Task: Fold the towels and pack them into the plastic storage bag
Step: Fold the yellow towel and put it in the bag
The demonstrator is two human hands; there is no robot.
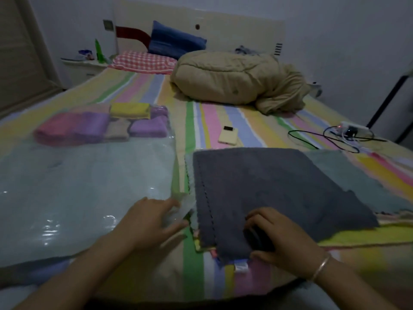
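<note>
A dark grey towel (pixel 268 186) lies spread flat on the striped bed, on top of a pale green towel (pixel 362 180) that shows at its right. My right hand (pixel 281 238) grips the grey towel's near edge, bunching the cloth. My left hand (pixel 152 218) rests at the near right corner of the clear plastic storage bag (pixel 73 186), fingers on its edge. Several folded towels sit inside the bag's far end: pink (pixel 55 130), purple (pixel 147 128), yellow (pixel 129 110).
A cream phone (pixel 228 135) lies beyond the grey towel. A power strip with tangled cables (pixel 344 133) is at the right. A rolled beige quilt (pixel 237 81) and pillows (pixel 174 41) fill the bed's far end. A nightstand (pixel 82 68) stands at the left.
</note>
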